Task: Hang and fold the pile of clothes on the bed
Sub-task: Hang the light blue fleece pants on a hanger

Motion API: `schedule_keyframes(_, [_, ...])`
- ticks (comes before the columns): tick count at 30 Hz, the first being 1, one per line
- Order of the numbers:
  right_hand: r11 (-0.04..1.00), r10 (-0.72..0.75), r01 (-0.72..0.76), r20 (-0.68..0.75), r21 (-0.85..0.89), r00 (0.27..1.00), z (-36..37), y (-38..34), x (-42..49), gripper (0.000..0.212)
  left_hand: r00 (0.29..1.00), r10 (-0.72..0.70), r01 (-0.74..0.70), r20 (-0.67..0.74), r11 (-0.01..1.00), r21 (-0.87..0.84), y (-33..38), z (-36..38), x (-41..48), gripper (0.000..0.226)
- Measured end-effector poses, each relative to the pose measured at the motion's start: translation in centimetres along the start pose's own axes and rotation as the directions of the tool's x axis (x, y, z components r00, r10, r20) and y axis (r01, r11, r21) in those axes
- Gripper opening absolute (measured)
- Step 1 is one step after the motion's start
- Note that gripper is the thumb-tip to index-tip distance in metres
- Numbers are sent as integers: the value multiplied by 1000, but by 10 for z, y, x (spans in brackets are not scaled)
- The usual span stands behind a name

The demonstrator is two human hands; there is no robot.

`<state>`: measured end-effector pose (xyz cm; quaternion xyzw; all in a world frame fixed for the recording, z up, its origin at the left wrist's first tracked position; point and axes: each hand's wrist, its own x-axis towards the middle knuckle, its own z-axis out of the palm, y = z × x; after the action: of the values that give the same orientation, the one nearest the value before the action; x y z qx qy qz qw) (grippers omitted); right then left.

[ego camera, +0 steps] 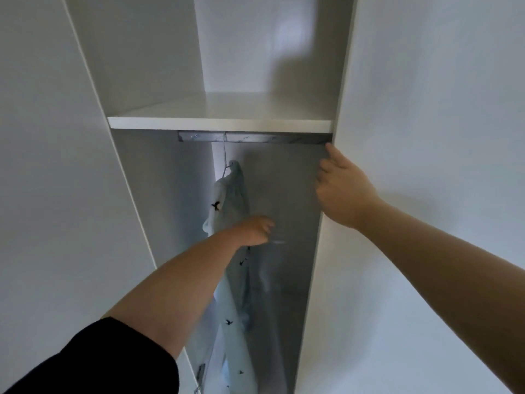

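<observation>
- head view looked up into a tall white wardrobe (142,52), its dim hanging space below and a brighter compartment above; pale walls stood on either side.
- right-hand panel (426,137) of the wardrobe filled the right of the picture, its front edge running down beside the hanging space.
- a white shelf (221,115) crossed the opening, with nothing seen on it.
- the shirt (227,200), pale with small black bird prints, hung inside below the shelf, its long axis straight down, towards the left of the hanging space.
- the right hand (343,191) was high up on the panel's edge, fingers hooked round it and thumb pointing up towards the rail; it was well apart from the shirt.
- the left hand (255,230), on a bare arm out of a black sleeve (99,359), was the nearer one: it was at the shirt's right side, about halfway down the part in view, touching or just beside the cloth. its fingers were curled, but blur hid whether they pinched anything.
- a grey rail (255,137) ran just under the shelf.
- a thin hanger hook (225,155) dropped from the rail to the shirt's collar, so the shirt looked already hung; any straightening would likely fall to the left hand.
</observation>
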<state>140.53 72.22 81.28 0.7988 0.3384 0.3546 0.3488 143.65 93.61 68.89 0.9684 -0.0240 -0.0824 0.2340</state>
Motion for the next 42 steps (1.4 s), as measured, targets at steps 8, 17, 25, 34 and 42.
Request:
schedule_keyframes(8, [994, -113, 113, -58, -3, 992, -17, 1, -42, 30, 997, 43, -66, -64, 901, -429, 97, 98, -60, 37])
schedule_keyframes(17, [980, -54, 114, -330, 164, 943, -48, -8, -131, 31, 988, -5, -51, -155, 933, -357, 133, 138, -152, 32])
schedule_keyframes(25, [986, -26, 68, -265, 149, 964, -99, 3, -236, 24, 973, 62, -123, -223, 955, -271, 197, 184, -231, 28])
schedule_keyframes(34, [982, 81, -62, -101, 178, 992, -138, 38, -383, 32, 989, 86, -104, -124, 983, -154, 320, 242, -288, 19])
schedule_keyframes(42, [979, 97, -114, 105, 169, 990, -136, 89, -489, 56, 988, 67, -90, -142, 983, -161, 418, 303, -286, 27])
